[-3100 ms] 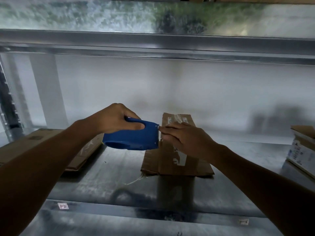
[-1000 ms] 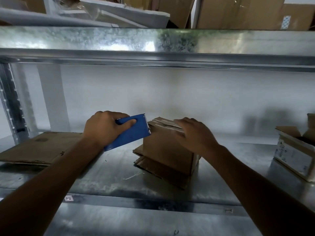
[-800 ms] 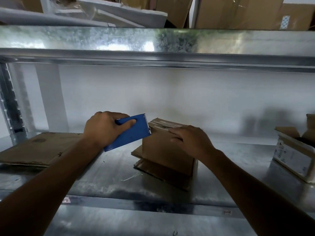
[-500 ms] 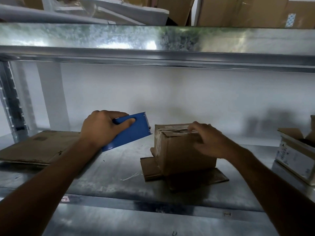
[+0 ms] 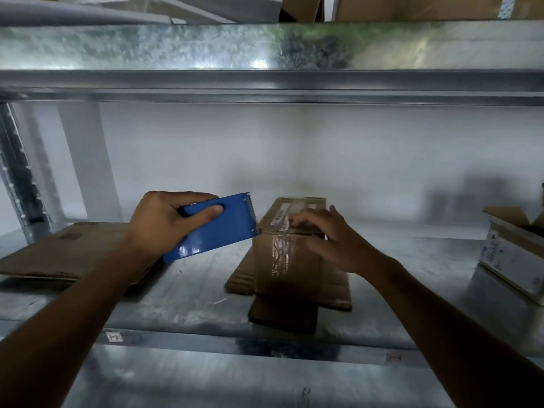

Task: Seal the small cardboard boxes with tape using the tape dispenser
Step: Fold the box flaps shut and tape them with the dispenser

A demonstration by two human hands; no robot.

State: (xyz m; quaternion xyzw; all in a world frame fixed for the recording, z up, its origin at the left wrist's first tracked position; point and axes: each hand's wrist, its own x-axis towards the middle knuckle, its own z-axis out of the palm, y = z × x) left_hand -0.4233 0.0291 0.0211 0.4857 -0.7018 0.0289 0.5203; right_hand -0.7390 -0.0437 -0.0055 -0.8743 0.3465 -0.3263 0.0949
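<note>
Left of box (image 5: 287, 260), dispenser (image 5: 217, 228) teeth rightward

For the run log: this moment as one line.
left hand: grips tape dispenser, blade at small cardboard box top edge | right hand: holds box top | tape: strip down front face

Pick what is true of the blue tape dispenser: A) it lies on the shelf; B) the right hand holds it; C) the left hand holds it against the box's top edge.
C: the left hand grips the tape dispenser, its teeth at the box edge.
</note>
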